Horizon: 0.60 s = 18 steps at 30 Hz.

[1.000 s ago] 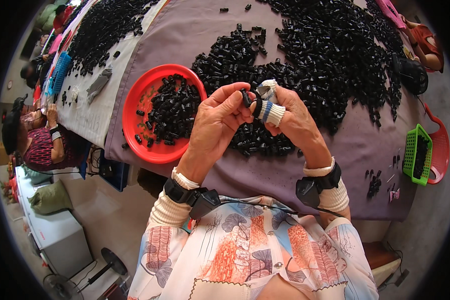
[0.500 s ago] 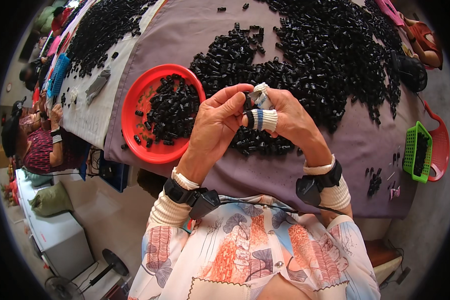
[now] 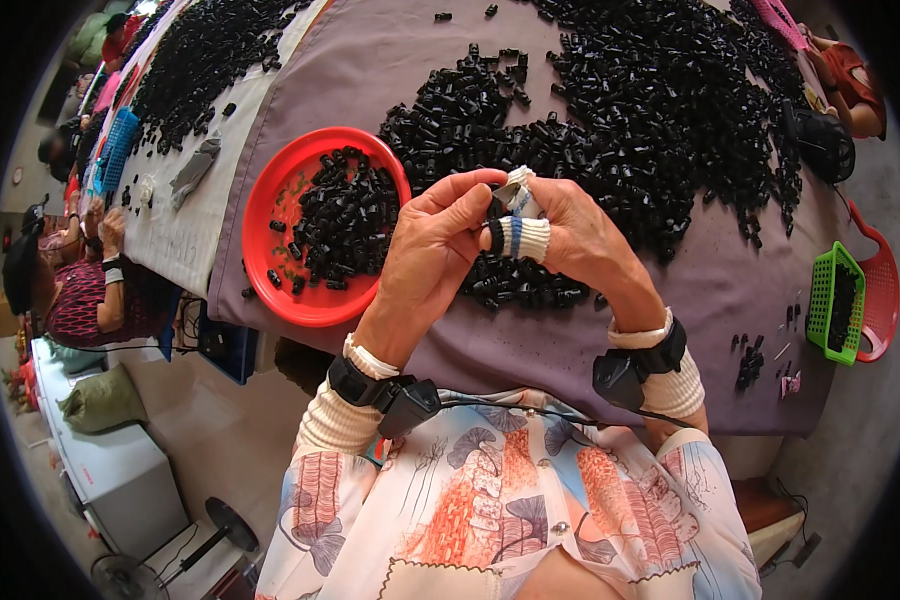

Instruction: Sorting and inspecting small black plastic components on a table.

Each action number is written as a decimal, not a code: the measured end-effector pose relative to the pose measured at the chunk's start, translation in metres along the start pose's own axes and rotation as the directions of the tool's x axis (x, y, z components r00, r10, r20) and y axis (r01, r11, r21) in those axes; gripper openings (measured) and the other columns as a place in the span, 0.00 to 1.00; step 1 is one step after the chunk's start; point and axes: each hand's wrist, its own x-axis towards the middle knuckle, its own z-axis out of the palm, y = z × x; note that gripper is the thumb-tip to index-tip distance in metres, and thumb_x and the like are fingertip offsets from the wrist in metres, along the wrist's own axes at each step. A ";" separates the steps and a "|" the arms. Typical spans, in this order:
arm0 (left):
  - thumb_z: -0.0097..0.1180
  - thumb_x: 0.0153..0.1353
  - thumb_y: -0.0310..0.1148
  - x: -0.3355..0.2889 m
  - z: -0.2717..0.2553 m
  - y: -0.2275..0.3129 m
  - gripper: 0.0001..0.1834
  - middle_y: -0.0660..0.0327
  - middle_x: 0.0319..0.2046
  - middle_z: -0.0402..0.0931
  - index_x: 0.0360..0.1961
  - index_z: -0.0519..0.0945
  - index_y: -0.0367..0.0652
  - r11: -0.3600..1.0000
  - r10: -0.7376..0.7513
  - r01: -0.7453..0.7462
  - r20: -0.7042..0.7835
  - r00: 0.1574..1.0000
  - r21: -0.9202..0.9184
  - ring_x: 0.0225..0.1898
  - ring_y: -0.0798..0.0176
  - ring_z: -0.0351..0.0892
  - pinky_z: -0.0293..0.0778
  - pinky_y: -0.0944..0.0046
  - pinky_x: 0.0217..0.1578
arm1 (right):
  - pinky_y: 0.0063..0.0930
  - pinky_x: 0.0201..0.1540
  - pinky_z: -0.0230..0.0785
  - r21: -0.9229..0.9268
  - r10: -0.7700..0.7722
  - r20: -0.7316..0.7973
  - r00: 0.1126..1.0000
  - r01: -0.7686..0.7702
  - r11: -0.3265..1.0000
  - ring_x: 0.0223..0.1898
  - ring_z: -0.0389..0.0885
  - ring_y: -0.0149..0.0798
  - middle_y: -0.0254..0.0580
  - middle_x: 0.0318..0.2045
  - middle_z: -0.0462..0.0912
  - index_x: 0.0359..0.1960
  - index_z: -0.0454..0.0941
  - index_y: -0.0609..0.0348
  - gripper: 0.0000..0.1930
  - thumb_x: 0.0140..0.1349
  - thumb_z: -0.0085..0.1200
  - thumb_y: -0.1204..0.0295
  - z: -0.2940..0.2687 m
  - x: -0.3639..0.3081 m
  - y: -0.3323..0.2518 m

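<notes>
Pinching a small black piece (image 3: pixel 495 208) btwn thumb & forefinger, my left hand (image 3: pixel 420 245) is holding it chest-front, prob. keeping it steady for my right hand (image 3: pixel 592 235). That one's curling in, partly closed; can't tell what, if anything, it's gripping, bc its cloth finger covers (image 3: pixel 526 238), prob. saving skin, are blocking the view. Most of the piece is hiding too. The red tub (image 3: pixel 257 250) is sitting just left, prob. for short reach, w/ similar pieces (image 3: pixel 348 215) inside; the black pile (image 3: pixel 670 120) is lying beyond, running out of view up top.
</notes>
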 end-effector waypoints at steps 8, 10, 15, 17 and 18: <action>0.51 0.61 0.27 0.001 -0.001 0.000 0.12 0.59 0.36 0.77 0.44 0.75 0.33 0.999 -0.005 0.006 -0.047 0.999 0.036 0.35 0.72 0.75 0.74 0.73 0.34 | 0.28 0.24 0.61 -0.002 -0.071 -0.004 0.997 0.071 0.997 0.21 0.68 0.30 0.38 0.17 0.70 0.23 0.72 0.65 0.18 0.48 0.62 0.60 0.002 0.001 0.003; 0.51 0.61 0.27 0.001 -0.001 -0.001 0.12 0.60 0.36 0.77 0.44 0.75 0.33 0.998 0.004 -0.001 -0.050 0.999 0.062 0.34 0.72 0.75 0.74 0.73 0.34 | 0.27 0.23 0.61 -0.022 -0.135 -0.017 0.991 0.135 0.991 0.20 0.68 0.30 0.37 0.16 0.71 0.23 0.73 0.65 0.18 0.49 0.62 0.60 0.004 0.002 0.008; 0.49 0.62 0.29 0.001 -0.002 -0.001 0.12 0.59 0.35 0.77 0.45 0.75 0.34 0.997 -0.033 0.032 -0.016 0.999 -0.077 0.33 0.71 0.76 0.74 0.72 0.34 | 0.26 0.22 0.61 0.070 -0.060 -0.012 0.998 0.060 0.996 0.19 0.68 0.28 0.35 0.16 0.71 0.22 0.73 0.64 0.20 0.47 0.63 0.58 0.002 0.001 0.004; 0.48 0.63 0.30 0.002 -0.005 -0.003 0.12 0.59 0.34 0.77 0.45 0.74 0.35 0.990 -0.042 0.044 0.017 0.999 -0.133 0.33 0.70 0.76 0.74 0.72 0.35 | 0.25 0.21 0.61 0.081 -0.024 -0.025 0.999 0.026 0.996 0.19 0.68 0.28 0.34 0.16 0.71 0.22 0.73 0.64 0.21 0.45 0.64 0.57 0.000 0.000 0.002; 0.48 0.63 0.30 0.002 -0.007 -0.003 0.13 0.58 0.34 0.77 0.46 0.74 0.35 0.989 -0.047 0.052 0.041 0.998 -0.139 0.33 0.70 0.77 0.74 0.72 0.34 | 0.25 0.21 0.60 0.083 -0.020 -0.020 1.000 0.021 0.996 0.19 0.68 0.28 0.34 0.16 0.70 0.23 0.73 0.64 0.21 0.44 0.65 0.56 0.000 0.001 0.003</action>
